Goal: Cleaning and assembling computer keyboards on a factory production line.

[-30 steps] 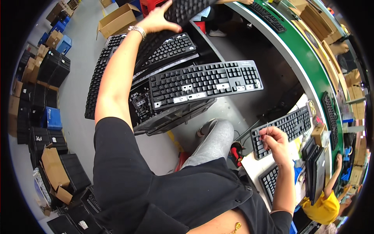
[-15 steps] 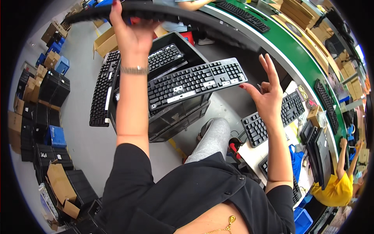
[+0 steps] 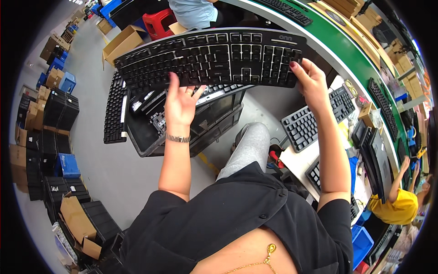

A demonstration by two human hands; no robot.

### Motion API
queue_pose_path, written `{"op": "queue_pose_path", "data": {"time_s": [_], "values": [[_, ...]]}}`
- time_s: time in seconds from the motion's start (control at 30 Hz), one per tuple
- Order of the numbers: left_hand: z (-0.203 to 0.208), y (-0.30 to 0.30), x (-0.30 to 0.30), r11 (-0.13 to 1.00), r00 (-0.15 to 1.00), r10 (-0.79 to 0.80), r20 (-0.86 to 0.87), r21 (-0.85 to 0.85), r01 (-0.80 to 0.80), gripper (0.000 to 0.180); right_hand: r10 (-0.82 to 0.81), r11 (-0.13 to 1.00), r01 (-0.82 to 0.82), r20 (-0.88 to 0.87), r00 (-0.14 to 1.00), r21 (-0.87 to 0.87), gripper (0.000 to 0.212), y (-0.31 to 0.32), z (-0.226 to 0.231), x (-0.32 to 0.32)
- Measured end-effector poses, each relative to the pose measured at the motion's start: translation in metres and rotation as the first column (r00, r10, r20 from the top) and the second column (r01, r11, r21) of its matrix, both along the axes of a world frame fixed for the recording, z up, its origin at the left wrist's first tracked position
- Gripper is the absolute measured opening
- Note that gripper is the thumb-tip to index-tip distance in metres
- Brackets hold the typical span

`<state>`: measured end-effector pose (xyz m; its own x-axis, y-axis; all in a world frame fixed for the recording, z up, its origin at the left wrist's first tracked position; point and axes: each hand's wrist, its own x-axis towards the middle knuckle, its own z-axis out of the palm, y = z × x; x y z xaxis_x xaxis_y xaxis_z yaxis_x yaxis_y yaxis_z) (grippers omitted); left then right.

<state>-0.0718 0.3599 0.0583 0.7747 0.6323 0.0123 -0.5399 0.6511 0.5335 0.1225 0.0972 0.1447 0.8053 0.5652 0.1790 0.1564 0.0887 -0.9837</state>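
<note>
A full-size black keyboard, key side toward me, is held up over the crate. My right hand is closed on its right end, thumb on the front by the number keys. At the lower edge is my left hand, open with its fingers apart. Its thumb overlaps the keys; I cannot tell whether it touches them. Beneath, a dark crate holds other keyboards, among them a silver-edged keyboard partly covered by the one in my hand.
Another black keyboard lies along the crate's left side. On the white table to my right is a black keyboard. Past it runs a green workbench. A person in light blue sits ahead, near a red stool and a cardboard box.
The black keyboard has come down from the top of the view and turned its keys toward me. My right hand has closed on its right end; my left hand has come lower and opened.
</note>
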Motion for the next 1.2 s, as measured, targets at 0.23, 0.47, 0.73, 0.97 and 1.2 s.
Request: {"op": "queue_pose_path", "data": {"time_s": [0.23, 0.47, 0.73, 0.97, 1.2], "values": [[-0.062, -0.016, -0.027, 0.995, 0.978, 0.079, -0.193, -0.040, -0.089, 0.025, -0.028, 0.959, -0.103, -0.448, 0.894, -0.264, 0.027, 0.028, -0.073, 0.065], [-0.078, -0.028, -0.007, 0.982, 0.945, 0.104, -0.311, -0.116, -0.147, 0.019, -0.007, 0.931, -0.141, -0.402, 0.916, -0.338, 0.028, 0.054, -0.095, 0.102], [-0.063, -0.038, 0.001, 0.993, 0.757, 0.110, -0.644, 0.111, -0.050, 0.036, -0.083, 0.731, 0.245, 0.273, 0.958, -0.637, 0.033, 0.069, -0.084, 0.112], [-0.042, -0.033, 0.002, 0.880, 0.616, 0.062, -0.786, 0.335, 0.338, 0.029, -0.016, 0.986, 0.004, -0.065, 0.998, -0.169, 0.036, 0.087, -0.070, 0.078], [-0.031, -0.009, 0.050, -0.232, 0.732, 0.677, -0.074, 0.923, 0.308, 0.037, 0.080, 0.974, -0.089, -0.048, 0.996, -0.210, 0.029, 0.102, -0.089, 0.026]]}}
